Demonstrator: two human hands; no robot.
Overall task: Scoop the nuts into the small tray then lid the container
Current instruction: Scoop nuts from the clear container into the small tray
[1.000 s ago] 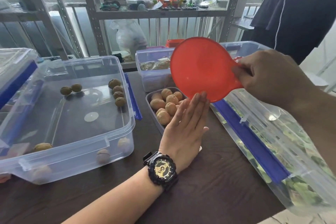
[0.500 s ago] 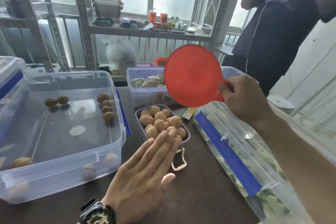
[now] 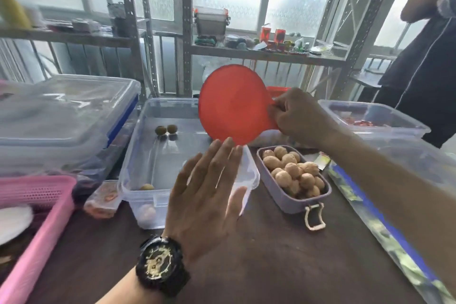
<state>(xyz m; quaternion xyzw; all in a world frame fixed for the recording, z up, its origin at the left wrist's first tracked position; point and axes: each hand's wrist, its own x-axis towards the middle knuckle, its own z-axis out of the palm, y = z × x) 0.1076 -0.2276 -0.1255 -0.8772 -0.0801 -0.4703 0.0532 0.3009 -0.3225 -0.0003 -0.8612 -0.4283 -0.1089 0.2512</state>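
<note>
1. Your right hand (image 3: pixel 299 116), right of the frame centre, has its grip closed on the short handle of the red scoop (image 3: pixel 234 105). The scoop is a round, flat-looking disc of smooth red plastic, held up in the air with its back toward you.
2. Your left hand (image 3: pixel 207 201) is in the lower centre with a flat open grip, fingers straight and together, holding nothing. It wears a black wristwatch (image 3: pixel 160 263) with a gold face.
3. The small tray (image 3: pixel 283 198) stands right of the centre on the dark wooden bench (image 3: pixel 283 266). It is a rounded rectangle of matte grey-lilac plastic with a pale clasp at its near end. It is heaped with nuts (image 3: pixel 292 171), round, tan and rough-skinned.
4. The container (image 3: pixel 138 168) is a clear plastic box with rounded corners, just left of the tray, partly behind your left hand. A few darker nuts lie loose on its bottom.
5. A pink perforated basket (image 3: pixel 42 217) is at the lower left.
6. A clear lid with a blue edge (image 3: pixel 385 227) lies at the right side.
</note>
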